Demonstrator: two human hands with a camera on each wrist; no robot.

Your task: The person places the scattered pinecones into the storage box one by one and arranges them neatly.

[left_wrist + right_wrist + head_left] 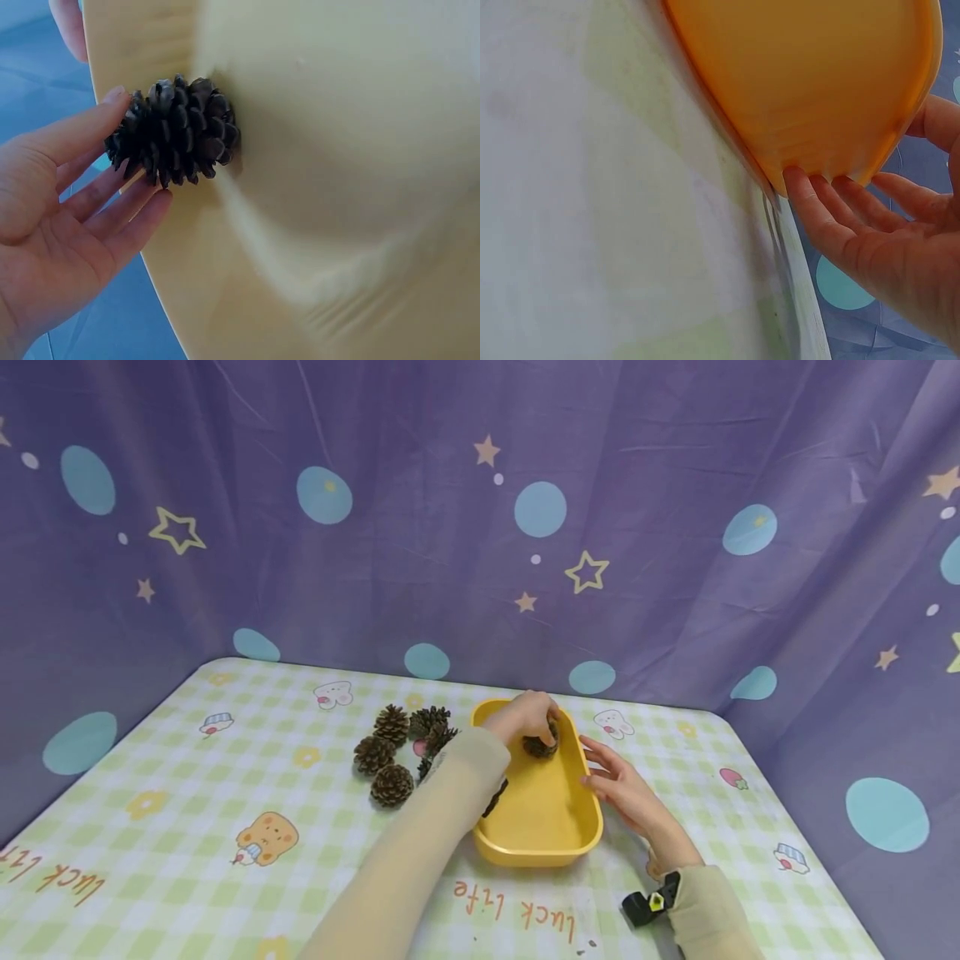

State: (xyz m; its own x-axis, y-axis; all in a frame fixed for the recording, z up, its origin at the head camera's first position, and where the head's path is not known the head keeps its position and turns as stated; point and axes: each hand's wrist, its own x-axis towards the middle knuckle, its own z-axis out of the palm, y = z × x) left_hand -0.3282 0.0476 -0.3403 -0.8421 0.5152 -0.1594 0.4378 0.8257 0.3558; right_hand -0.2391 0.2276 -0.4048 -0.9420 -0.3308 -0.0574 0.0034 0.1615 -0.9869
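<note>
In the left wrist view, a dark brown pine cone (180,131) sits between the thumb and fingers of my left hand (82,195), which grips one end of it. The head view shows this left hand (528,714) reaching into the far part of a yellow plastic basin (543,814), with the pine cone (542,745) low beneath its fingers. My right hand (622,785) is at the basin's right side. Its extended fingers touch the outer wall, and the thumb lies at the rim, as the right wrist view shows with the hand (885,232) against the yellow basin (802,82).
Several pine cones (392,786) lie grouped on the table left of the basin, partly covered by my left sleeve (427,835). A checked green-and-white cloth (315,877) covers the table. Behind it hangs a purple curtain (420,577). A black camera (651,902) is strapped to my right wrist.
</note>
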